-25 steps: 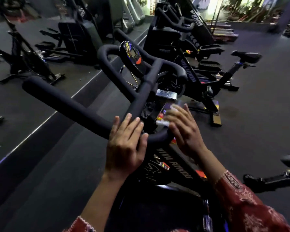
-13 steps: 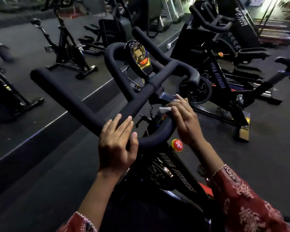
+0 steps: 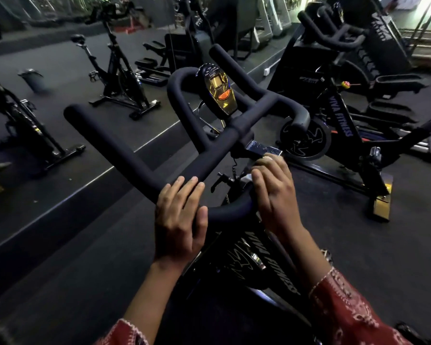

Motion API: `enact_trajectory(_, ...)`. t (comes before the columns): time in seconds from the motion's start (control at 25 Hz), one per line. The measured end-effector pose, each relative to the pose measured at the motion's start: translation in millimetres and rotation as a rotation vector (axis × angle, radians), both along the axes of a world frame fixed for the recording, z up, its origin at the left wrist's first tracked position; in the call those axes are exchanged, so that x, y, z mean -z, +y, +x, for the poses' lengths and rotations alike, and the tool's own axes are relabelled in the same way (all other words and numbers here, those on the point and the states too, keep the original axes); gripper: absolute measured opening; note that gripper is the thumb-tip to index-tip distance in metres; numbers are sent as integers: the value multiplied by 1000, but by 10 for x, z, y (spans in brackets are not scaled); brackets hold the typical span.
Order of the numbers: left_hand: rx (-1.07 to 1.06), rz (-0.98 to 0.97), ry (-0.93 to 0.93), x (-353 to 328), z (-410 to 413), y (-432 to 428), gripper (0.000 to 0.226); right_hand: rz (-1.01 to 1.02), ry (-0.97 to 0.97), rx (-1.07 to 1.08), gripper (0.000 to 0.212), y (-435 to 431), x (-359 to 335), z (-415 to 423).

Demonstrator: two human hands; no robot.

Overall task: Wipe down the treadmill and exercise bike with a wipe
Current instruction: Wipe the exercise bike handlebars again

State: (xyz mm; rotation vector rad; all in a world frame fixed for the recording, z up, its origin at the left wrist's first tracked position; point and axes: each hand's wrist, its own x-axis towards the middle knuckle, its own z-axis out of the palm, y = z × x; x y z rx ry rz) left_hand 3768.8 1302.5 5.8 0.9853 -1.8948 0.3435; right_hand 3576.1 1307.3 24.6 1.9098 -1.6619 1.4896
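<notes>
The exercise bike in front of me has a black padded handlebar (image 3: 134, 158) and a gold console (image 3: 219, 93); its frame (image 3: 266, 265) runs down between my arms. My left hand (image 3: 179, 220) rests on the near bend of the handlebar, fingers laid over the top and thumb alongside. My right hand (image 3: 274, 195) is curled over the bar's right-hand curve and presses a white wipe (image 3: 245, 177) against it. Only a small corner of the wipe shows under my fingers.
A second black bike (image 3: 344, 120) stands close on the right. More bikes (image 3: 119, 78) stand on a raised platform whose edge (image 3: 85, 188) runs along the left. A grey bin (image 3: 34, 79) and larger machines (image 3: 184, 46) are further back.
My right hand came up from the bike's frame below the bar onto the handlebar's right curve, wipe under it. My left hand stayed on the bar. My view swung left.
</notes>
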Motion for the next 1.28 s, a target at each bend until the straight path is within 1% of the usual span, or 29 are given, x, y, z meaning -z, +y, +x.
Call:
enact_trajectory(0.04, 1, 6, 2, 9, 5, 11, 53, 16, -38, 8, 46, 81, 57, 151)
enact_trajectory(0.08, 6, 7, 0, 11, 9, 17, 53, 22, -20, -9, 46, 208, 146, 330)
enact_trajectory(0.16, 17, 1, -5, 14, 20, 18, 52, -69, 179, -118, 37, 456, 303, 521)
enact_trajectory(0.24, 18, 2, -15, 12, 23, 13, 52, -143, 365, -183, 37, 386, 298, 331)
enact_trajectory(0.28, 15, 8, -18, 10, 26, 12, 53, -140, 371, -176, 39, 280, 263, 189)
enact_trajectory(0.32, 16, 14, -19, 9, 31, 16, 54, -106, 294, -147, 44, 170, 214, 59)
enact_trajectory(0.36, 19, 15, -18, 8, 32, 24, 54, -66, 163, -102, 48, 88, 145, -33)
enact_trajectory(0.4, 18, 11, -17, 5, 31, 32, 54, -41, 32, -53, 48, 45, 109, -54)
enact_trajectory(0.44, 15, 7, -18, 5, 29, 35, 54, -14, -65, -19, 44, 53, 91, 16)
enact_trajectory(0.48, 12, 7, -19, 7, 28, 31, 54, 5, -103, -10, 41, 108, 101, 146)
enact_trajectory(0.52, 10, 6, -19, 10, 30, 26, 54, 17, -76, -22, 40, 200, 154, 295)
enact_trajectory(0.6, 10, -3, -10, 15, 30, 20, 54, -57, 101, -116, 40, 401, 261, 473)
enact_trajectory(0.64, 11, -8, -6, 18, 24, 20, 53, -98, 196, -171, 38, 404, 256, 419)
enact_trajectory(0.68, 9, -10, -4, 21, 18, 21, 53, -110, 250, -208, 37, 344, 199, 314)
enact_trajectory(0.72, 8, -8, -4, 20, 17, 20, 53, -99, 249, -207, 39, 245, 139, 221)
enact_trajectory(0.76, 11, -2, -4, 19, 19, 17, 53, -61, 179, -165, 40, 128, 87, 132)
enact_trajectory(0.8, 14, 1, -3, 18, 22, 18, 53, -12, 42, -114, 40, 19, 21, 40)
enact_trajectory(0.88, 8, -1, -1, 20, 20, 30, 53, 90, -312, -37, 43, -55, -16, -16)
enact_trajectory(0.92, 6, -1, 1, 22, 20, 32, 53, 127, -448, -8, 48, 5, 36, 60)
enact_trajectory(0.96, 10, -1, 3, 22, 21, 32, 53, 140, -528, -4, 52, 112, 107, 195)
enact_trajectory(1.0, 15, -2, 6, 19, 20, 30, 53, 151, -559, -26, 55, 257, 189, 370)
enact_trajectory(1.08, 15, -3, 10, 23, 16, 19, 53, 161, -514, -129, 56, 559, 339, 759)
enact_trajectory(1.12, 9, -8, 11, 28, 10, 16, 53, 143, -429, -167, 54, 647, 404, 870)
enact_trajectory(1.16, 5, -14, 13, 32, 7, 18, 53, 120, -322, -161, 50, 655, 426, 875)
enact_trajectory(1.24, 6, -22, 16, 29, 1, 25, 53, 90, -81, -33, 46, 474, 340, 668)
enact_trajectory(1.28, 7, -20, 18, 26, -3, 26, 53, 97, -37, 42, 46, 346, 258, 514)
